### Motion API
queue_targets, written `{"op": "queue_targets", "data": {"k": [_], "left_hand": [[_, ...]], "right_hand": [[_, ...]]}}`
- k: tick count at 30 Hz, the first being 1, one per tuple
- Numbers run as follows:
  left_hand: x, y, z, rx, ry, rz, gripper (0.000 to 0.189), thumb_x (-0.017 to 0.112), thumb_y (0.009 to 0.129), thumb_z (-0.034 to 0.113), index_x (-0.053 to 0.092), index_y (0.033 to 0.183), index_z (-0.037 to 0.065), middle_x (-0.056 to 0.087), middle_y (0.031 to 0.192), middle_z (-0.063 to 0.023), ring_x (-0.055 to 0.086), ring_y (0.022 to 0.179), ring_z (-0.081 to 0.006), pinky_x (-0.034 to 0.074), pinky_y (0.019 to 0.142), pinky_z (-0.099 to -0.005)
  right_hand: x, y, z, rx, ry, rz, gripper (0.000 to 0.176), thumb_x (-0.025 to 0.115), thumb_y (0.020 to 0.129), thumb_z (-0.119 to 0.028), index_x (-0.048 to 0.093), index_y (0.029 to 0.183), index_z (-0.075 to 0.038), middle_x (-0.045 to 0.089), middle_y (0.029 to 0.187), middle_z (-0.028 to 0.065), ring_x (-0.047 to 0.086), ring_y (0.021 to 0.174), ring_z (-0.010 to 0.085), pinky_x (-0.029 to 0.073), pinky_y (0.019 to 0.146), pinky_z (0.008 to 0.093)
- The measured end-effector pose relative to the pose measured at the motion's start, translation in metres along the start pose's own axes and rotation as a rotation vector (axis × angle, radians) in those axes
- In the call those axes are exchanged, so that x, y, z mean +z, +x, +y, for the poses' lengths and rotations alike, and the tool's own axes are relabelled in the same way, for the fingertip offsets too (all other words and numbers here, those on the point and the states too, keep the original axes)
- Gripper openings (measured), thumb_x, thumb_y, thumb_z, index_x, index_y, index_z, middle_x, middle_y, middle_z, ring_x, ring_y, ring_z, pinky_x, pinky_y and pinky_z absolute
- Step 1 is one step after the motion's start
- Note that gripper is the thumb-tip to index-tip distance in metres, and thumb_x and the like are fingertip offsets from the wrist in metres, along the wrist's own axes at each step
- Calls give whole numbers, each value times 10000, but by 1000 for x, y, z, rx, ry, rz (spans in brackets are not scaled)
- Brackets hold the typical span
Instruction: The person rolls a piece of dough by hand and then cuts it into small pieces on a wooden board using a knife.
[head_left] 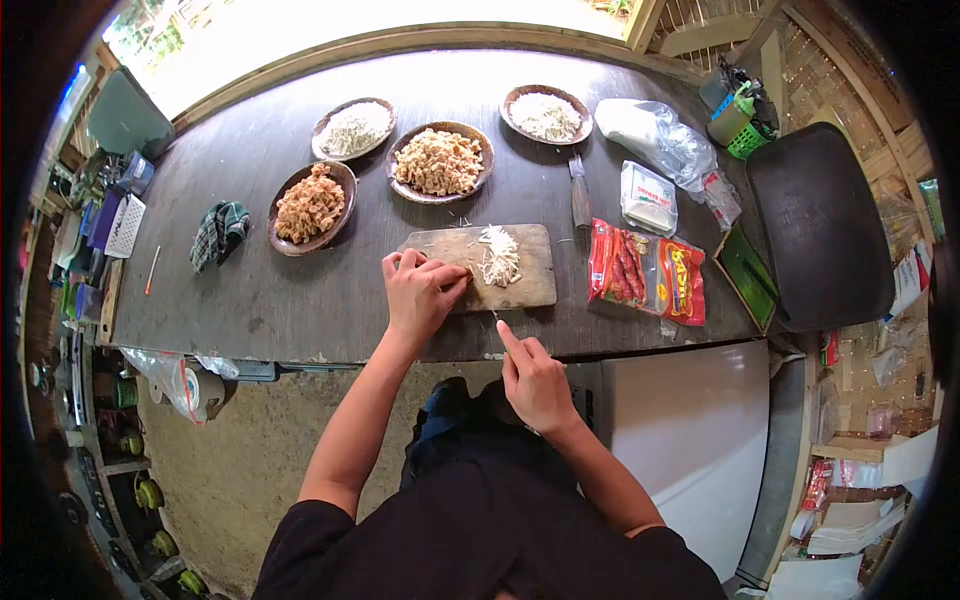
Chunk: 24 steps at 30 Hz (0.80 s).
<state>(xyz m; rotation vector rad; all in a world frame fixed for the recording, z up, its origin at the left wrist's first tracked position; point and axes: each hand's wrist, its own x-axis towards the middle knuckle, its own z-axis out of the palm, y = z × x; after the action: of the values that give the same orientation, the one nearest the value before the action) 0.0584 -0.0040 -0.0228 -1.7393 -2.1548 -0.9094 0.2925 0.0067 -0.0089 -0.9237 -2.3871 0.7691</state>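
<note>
Here's the big dark table (255, 310), running away beyond both hands, with the tray (820, 220) propped far off to the right of the grip, perhaps to spare working room. Right up against the left hand (420, 290) sits the board (535, 265), close to the table's near edge, which likely saves the arms a long reach. And the bowls (438, 198)! Four of them, heaped, all beyond the hands, seemingly parked clear of the elbows yet within reach. The cloth (220, 235) lies bunched well left of the grip.

Now the hands: the left is bent down over the board, fingers closed on a small piece (470, 273), mostly hidden, pinned there presumably so it can't slide. The right hand (535, 385) is curled round what looks like a knife (495, 314), handle hidden, forefinger stretched along it, probably for control. Pale shreds (500, 258) lie just beyond the blade.

On to the labels: right of the right hand, the red packet (685, 285) shouts in yellow capitals, too turned to read surely; beyond it, the white packet (648, 197) carries print too small to make out.
</note>
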Motion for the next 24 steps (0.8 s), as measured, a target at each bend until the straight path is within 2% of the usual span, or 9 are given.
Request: {"op": "queue_targets", "data": {"k": [11,13,23,24], "left_hand": [[0,4,-1,-5,-1,-22,111,805,810,334,827,848,232,753,827,86,576,890,-168,351,950,-397],[-1,3,-1,-14,-9,-13,114,805,809,338,828,848,233,751,823,87,575,886,-168,352,947,-396],[-2,3,-3,11,12,-32,118,799,802,322,821,851,217,755,837,83,576,890,-175,354,950,-397],[-2,3,-2,13,22,-36,126,807,793,315,822,856,206,759,847,81,577,892,-178,358,944,-393]], "right_hand": [[6,23,4,-33,-13,-23,507,616,964,-70,553,1467,-86,621,915,163,675,756,389,573,680,491],[5,18,4,4,11,6,515,640,939,-38,582,1446,-107,617,902,163,659,777,381,541,680,485],[3,1,-2,-10,-33,-3,510,642,935,-30,590,1438,-100,617,886,140,666,741,358,550,666,475],[4,3,0,-37,-63,-5,518,647,939,-49,578,1450,-91,618,897,142,677,726,348,567,649,454]]}}
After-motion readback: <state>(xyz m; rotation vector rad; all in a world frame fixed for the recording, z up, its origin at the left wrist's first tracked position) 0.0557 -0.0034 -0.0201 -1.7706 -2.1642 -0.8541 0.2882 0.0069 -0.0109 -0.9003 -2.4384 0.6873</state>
